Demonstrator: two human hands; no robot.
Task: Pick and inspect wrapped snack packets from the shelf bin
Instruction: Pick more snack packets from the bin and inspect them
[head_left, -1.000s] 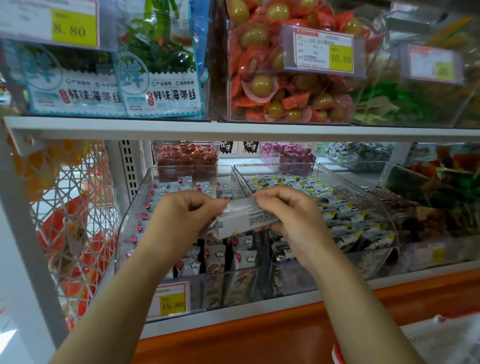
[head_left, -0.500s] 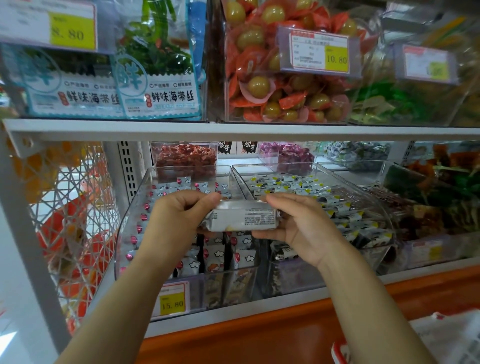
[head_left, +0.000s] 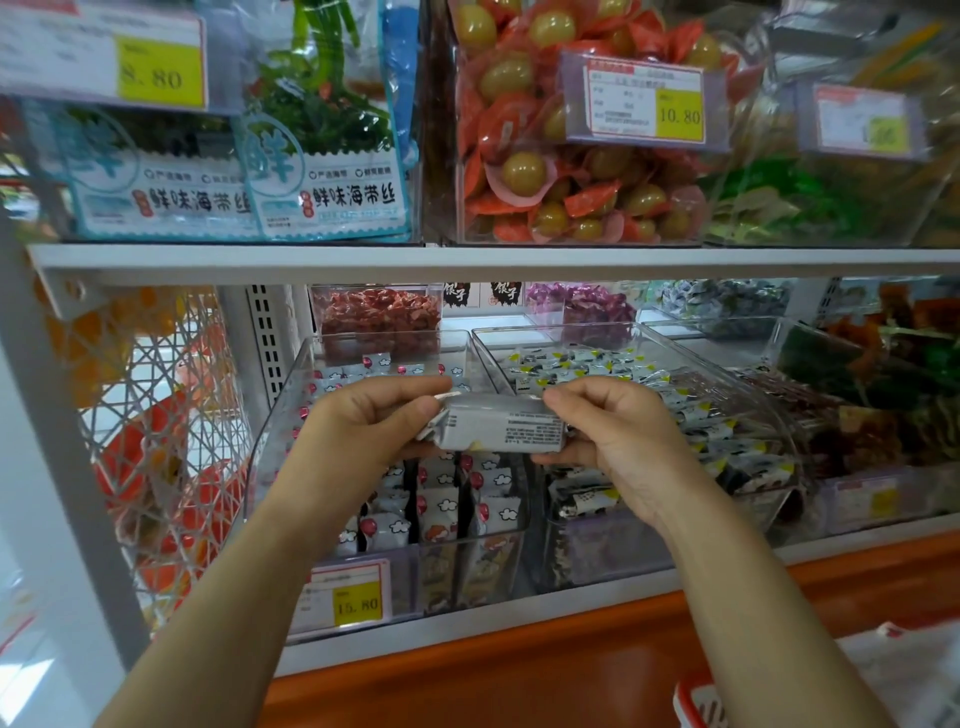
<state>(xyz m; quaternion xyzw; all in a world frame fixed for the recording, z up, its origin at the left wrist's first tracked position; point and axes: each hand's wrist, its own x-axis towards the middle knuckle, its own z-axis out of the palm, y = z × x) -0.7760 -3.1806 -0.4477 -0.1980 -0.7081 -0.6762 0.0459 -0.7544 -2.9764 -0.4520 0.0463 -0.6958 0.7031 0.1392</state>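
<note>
A silver-white wrapped snack packet (head_left: 501, 423) with small printed text on its facing side is held level in front of the shelf. My left hand (head_left: 363, 426) pinches its left end, and my right hand (head_left: 613, 431) pinches its right end between thumb and fingers. Behind and below the packet stands a clear plastic shelf bin (head_left: 291, 415) filled with several white packets with pink dots and cloud prints. Beside it, to the right, a second clear bin (head_left: 737, 395) holds several black, white and yellow packets.
A white shelf board (head_left: 467, 262) runs just above my hands, carrying seaweed bags (head_left: 322, 171) and a bin of orange-wrapped round snacks (head_left: 561, 176). A yellow price tag (head_left: 356, 603) sits on the near bin. An orange counter edge (head_left: 519, 670) lies below; white mesh (head_left: 166, 415) stands left.
The packet was tilted a second ago and now lies level. My right hand has turned from over the packet to holding its right end, with the printed side facing me.
</note>
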